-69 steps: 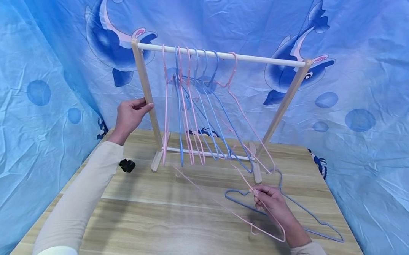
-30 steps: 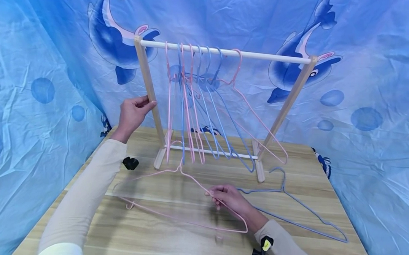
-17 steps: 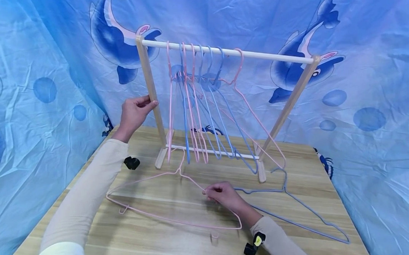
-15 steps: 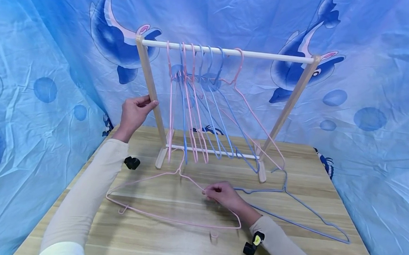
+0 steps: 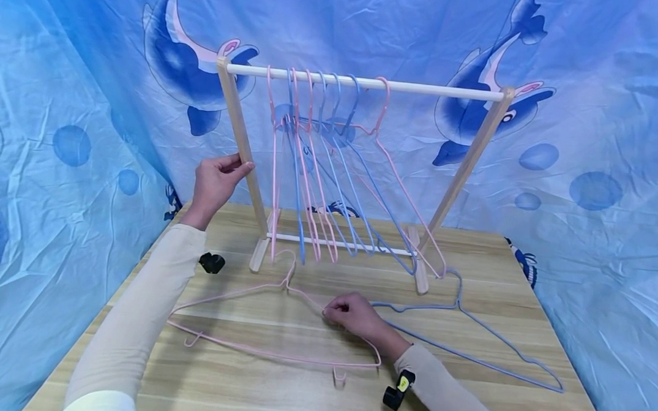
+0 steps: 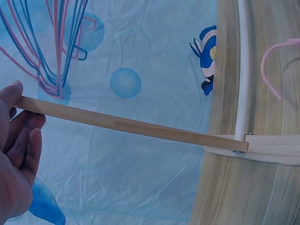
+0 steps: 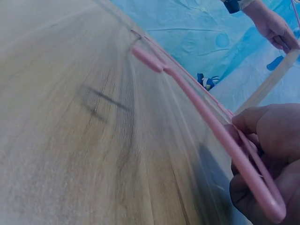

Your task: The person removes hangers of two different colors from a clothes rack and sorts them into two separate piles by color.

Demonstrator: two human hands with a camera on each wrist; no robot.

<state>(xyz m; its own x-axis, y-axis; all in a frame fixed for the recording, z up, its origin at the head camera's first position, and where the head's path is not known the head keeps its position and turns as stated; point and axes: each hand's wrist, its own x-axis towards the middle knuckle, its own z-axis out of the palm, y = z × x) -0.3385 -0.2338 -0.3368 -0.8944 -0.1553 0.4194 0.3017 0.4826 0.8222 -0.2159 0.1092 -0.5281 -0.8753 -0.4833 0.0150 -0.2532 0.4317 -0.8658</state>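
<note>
My left hand (image 5: 214,185) pinches the left wooden upright (image 5: 235,112) of a small garment rack between thumb and fingers. In the left wrist view the thumb lies over the upright's end of the frame and the other fingers curl beneath. My right hand (image 5: 357,318) pinches one sloping shoulder of a pink clothes hanger (image 5: 289,356), which is held low over the table in front of the rack, its hook pointing toward the rack. The right wrist view shows the pink hanger (image 7: 206,112) nearly edge-on, close above the wood.
Several pink and blue hangers (image 5: 339,163) hang from the rack's white top rail (image 5: 422,89), mostly toward its left half. A blue hanger (image 5: 482,362) lies on the table (image 5: 232,397) at the right. Blue dolphin-print fabric (image 5: 614,120) surrounds the table.
My right hand has carried the pink hanger leftward to the front of the rack, turning its hook toward the rack. The rightmost hanging pink hanger swings. My left hand stays on the upright.
</note>
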